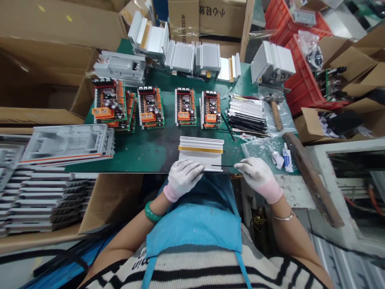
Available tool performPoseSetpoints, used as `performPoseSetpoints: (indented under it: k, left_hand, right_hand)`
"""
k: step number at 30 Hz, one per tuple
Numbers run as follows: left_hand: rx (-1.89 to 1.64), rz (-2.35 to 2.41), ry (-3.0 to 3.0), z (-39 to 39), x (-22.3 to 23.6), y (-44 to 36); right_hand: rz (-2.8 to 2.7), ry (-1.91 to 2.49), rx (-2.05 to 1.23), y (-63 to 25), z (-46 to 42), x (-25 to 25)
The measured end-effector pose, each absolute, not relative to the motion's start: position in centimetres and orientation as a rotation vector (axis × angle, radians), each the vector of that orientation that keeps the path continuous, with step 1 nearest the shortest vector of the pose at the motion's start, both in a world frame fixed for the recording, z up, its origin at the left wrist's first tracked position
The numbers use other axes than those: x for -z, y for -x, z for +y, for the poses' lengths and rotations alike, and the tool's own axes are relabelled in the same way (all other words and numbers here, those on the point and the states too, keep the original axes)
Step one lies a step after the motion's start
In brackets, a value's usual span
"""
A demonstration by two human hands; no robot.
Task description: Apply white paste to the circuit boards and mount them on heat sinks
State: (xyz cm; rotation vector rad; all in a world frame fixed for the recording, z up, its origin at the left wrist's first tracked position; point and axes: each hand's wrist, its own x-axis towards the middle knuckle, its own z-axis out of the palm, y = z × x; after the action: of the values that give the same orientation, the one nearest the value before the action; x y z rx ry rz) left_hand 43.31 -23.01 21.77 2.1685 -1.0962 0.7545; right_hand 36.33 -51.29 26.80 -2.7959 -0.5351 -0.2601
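An aluminium heat sink (201,155) with a yellow-brown strip along it lies at the table's front edge. A thin dark strip (225,165) stretches across its near side. My left hand (185,176), in a white glove, covers the heat sink's near left corner, its bent fingers closed at the strip's left end. Pinched between the fingers of my gloved right hand (257,174) is the strip's right end, just beyond the heat sink. Farther back to the right is a pile of silver and black strips (248,114).
Several circuit boards (185,107) stand in a row behind the heat sink. More finned heat sinks (180,56) line the back. Grey plastic housings (66,142) are stacked left. A hammer (276,112), small tube (287,157) and wooden bar (313,180) lie right.
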Motion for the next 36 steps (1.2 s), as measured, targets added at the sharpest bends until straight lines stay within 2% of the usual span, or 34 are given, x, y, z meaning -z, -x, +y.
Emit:
performPoseSetpoints:
  k: [10, 19, 23, 28, 36]
  left_hand:
    - [-0.741, -1.089, -2.166, -22.9, -21.6, -43.3]
    - [-0.675, -1.116, -2.205, -23.0, -22.0, -43.1]
    - [-0.582, -1.213, -2.229, -21.3, -22.9, -43.6]
    - [-0.65, -1.117, -2.308, -18.5, -23.8, -44.6]
    - [-0.598, -1.202, -2.162, -22.3, -23.5, -44.4]
  right_hand:
    - [-0.33, 2.826, 0.151, -34.6, -53.1, -26.1]
    - [-0.508, 2.713, 0.038, -38.1, -48.3, -25.5]
    - [-0.509, 2.656, -0.037, -38.9, -47.8, -26.6]
    - [-0.347, 2.501, -0.156, -38.9, -49.6, -27.3]
    - [-0.256, 2.429, -0.445, -42.9, -48.7, -27.1]
